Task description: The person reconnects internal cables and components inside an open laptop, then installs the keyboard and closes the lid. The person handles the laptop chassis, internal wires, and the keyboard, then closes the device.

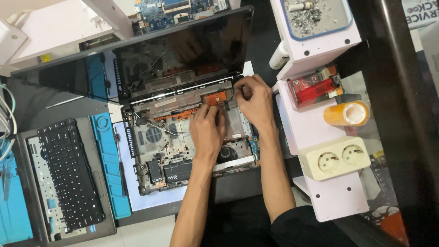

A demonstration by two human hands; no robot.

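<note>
Hands at the laptop's hinge corner

Right hand [255,98] pinches a dark cable end beside the orange bracket [216,97], at one o'clock on the opened laptop base [155,151]. Left hand [208,130], fingers curled on the chassis, rests just below at seven o'clock.

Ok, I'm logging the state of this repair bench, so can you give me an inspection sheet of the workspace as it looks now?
Surface: blue work mat under the job, on a dark desk.
Job's things: opened laptop base with its internals exposed, screen tilted back; orange part near the hinge.
Clutter: removed keyboard panel at left; circuit board at the top; twin wall socket, orange tape roll and red box on the white shelf.
Grips: left hand rests on the base; right hand pinches at the hinge corner; what it pinches cannot be told.
Cables: thin wires cross the base; pale cables at the left edge.
Surroundings: tray of metal scraps.
</note>
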